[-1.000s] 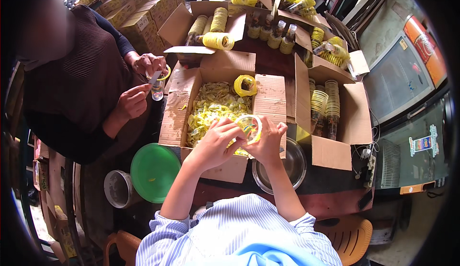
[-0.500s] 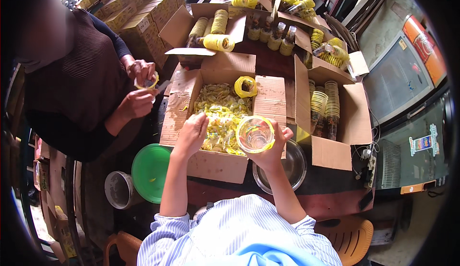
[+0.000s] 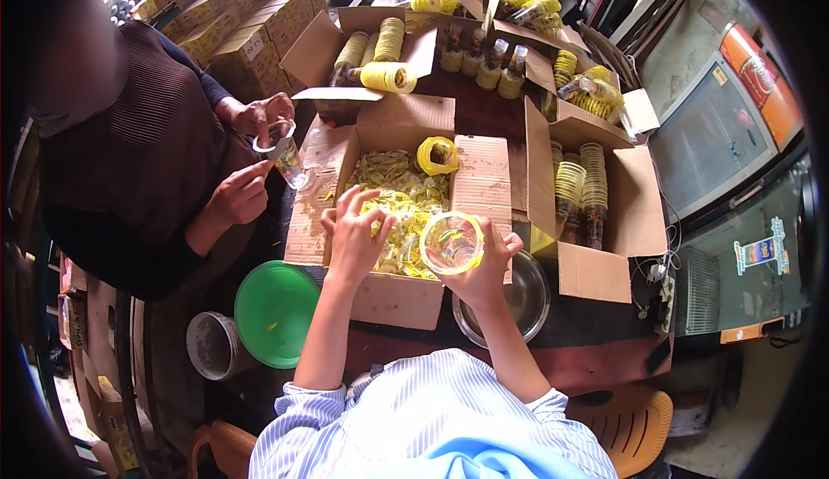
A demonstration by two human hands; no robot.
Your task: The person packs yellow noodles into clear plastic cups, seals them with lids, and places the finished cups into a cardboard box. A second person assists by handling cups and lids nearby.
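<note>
In my right hand (image 3: 485, 279) is a clear plastic cup (image 3: 452, 244) with a yellow rim, its mouth facing up toward me. My left hand (image 3: 352, 233) is beside it with fingers spread and no object in them. Both hands are over the near part of an open cardboard box (image 3: 393, 299). Yellow and pale plastic scraps (image 3: 393, 175) fill that box, and a yellow-rimmed cup or ring stack (image 3: 438, 156) lies at its far right corner. The cup's lower part is hidden by my right hand.
Across to the left, a co-worker's hands (image 3: 244, 192) hold a printed clear cup (image 3: 287, 165). Near the box are a green basin (image 3: 275, 315), a white bucket (image 3: 212, 345) and a metal bowl (image 3: 528, 299). Cartons (image 3: 594, 274) of stacked cups stand right and behind.
My left hand has opened from closed fingers and shifted slightly right. The cup in my right hand stays nearly in place. The co-worker's cup has turned and shows its printed side.
</note>
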